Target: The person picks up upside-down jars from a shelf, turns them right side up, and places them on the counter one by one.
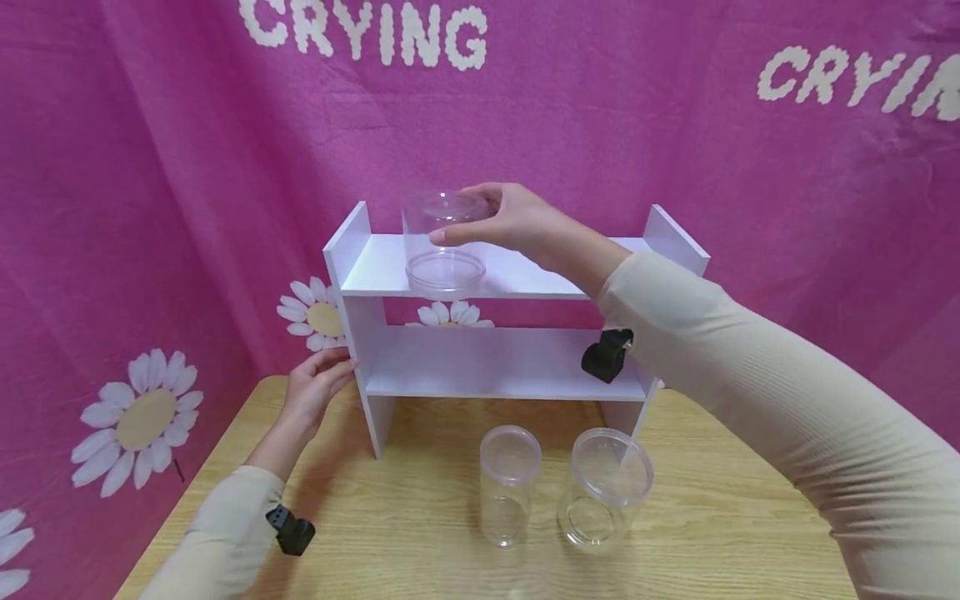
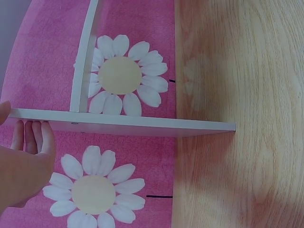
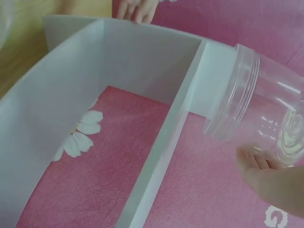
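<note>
My right hand (image 1: 506, 221) grips a clear plastic jar (image 1: 442, 250) by its side, thumb in front. The jar is at the left part of the top board of a white two-tier shelf (image 1: 480, 362), its ridged rim end downward. In the right wrist view the jar (image 3: 266, 104) is close to that board; whether it touches cannot be told. My left hand (image 1: 318, 387) holds the edge of the shelf's left side panel. In the left wrist view, the thumb and fingers (image 2: 35, 137) lie on opposite sides of the panel (image 2: 142, 121).
Two lidded clear containers stand on the wooden table (image 1: 420, 517) before the shelf: a narrow one (image 1: 508, 492) and a wider one (image 1: 603, 492). A pink cloth (image 1: 570, 142) with daisies and white lettering hangs behind and at the left.
</note>
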Demonstrator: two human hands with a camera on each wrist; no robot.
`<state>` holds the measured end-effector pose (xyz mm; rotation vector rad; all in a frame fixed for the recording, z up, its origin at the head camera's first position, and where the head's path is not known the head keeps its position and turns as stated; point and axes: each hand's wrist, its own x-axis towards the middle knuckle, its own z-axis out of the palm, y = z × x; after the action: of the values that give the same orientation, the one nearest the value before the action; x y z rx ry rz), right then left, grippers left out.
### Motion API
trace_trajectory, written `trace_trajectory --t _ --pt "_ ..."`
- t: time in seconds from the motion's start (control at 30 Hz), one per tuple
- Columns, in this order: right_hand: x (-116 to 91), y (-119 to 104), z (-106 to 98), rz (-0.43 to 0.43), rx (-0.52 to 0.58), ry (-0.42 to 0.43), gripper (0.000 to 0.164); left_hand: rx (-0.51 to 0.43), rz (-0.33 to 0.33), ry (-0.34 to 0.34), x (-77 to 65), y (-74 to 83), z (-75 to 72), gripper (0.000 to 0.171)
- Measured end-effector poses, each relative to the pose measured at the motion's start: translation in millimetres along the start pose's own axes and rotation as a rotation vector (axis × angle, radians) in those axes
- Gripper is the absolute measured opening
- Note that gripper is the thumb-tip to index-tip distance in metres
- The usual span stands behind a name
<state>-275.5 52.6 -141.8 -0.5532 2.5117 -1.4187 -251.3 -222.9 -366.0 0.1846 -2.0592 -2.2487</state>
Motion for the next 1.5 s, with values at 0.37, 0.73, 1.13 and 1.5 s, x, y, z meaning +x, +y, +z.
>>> trace_trajectory --t 0.37,0.73,1.13,1.5 --pt "-34.0 17.0 -3.3 0.002 -0.015 -0.088 0.074 -0.009 0.015 0.003 -0.6 0.0 0.3 0.04" --pt "-52.0 50.2 3.9 -0.015 -0.074 -0.137 0.071 0.052 0.033 0.022 -1.0 -1.8 0.9 0.04" --pt "-69.2 91.9 7.5 0.011 -0.034 -0.14 0.075 0.008 0.058 0.037 0.1 -1.6 2.1 0.028" --pt "-82.0 130.1 12.2 0.06 0.038 -0.112 0.079 0.042 0.053 0.039 0.3 -3.4 0.6 0.041"
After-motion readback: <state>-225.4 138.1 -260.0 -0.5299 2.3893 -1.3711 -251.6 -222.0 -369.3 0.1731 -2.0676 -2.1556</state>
